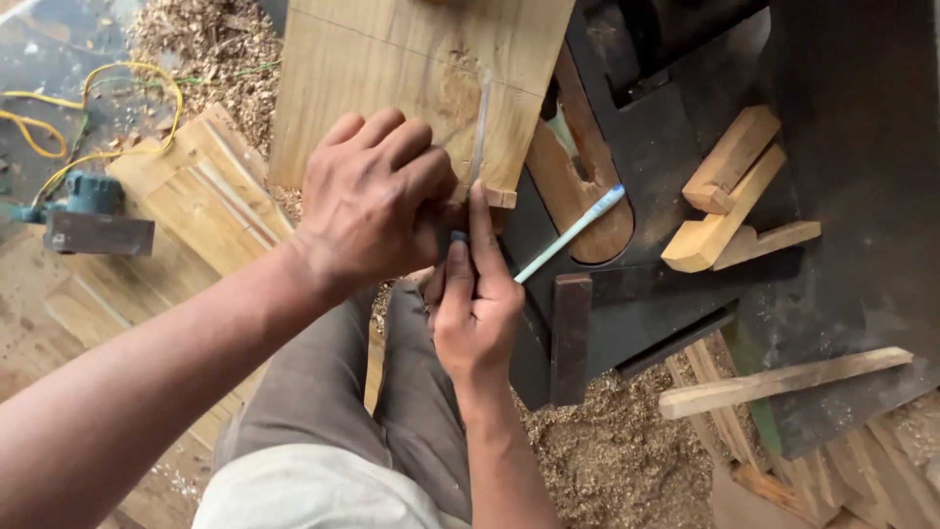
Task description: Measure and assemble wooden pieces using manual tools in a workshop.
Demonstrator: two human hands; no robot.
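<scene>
From up here I see my left hand (377, 201) curled into a loose fist and pressed down on the near edge of the wooden board (411, 69), holding a clear ruler (479, 127) flat against it; the ruler runs up the board from just beside my knuckles. My right hand (475, 309) sits directly below the left one, touching it, with its fingers pinched around a light blue pen (573, 230). The pen's tip is hidden between the two hands at the board's lower corner, and its tail slants up and to the right over the dark machine desk (842, 196). I count one board under my hands, one ruler and one pen. On the desk to the right lie three short wood offcuts (729, 186) stacked loosely together, well apart from my hands, and one long thin wood strip (783, 382) rests nearer the desk's lower edge. A curved brown wooden piece (578, 191) lies under the pen's tail. To the left, on the floor, I see one teal power tool (83, 211) with a yellow cord (117, 78), beside a grooved plank (201, 191) and scattered sawdust (612, 456).
</scene>
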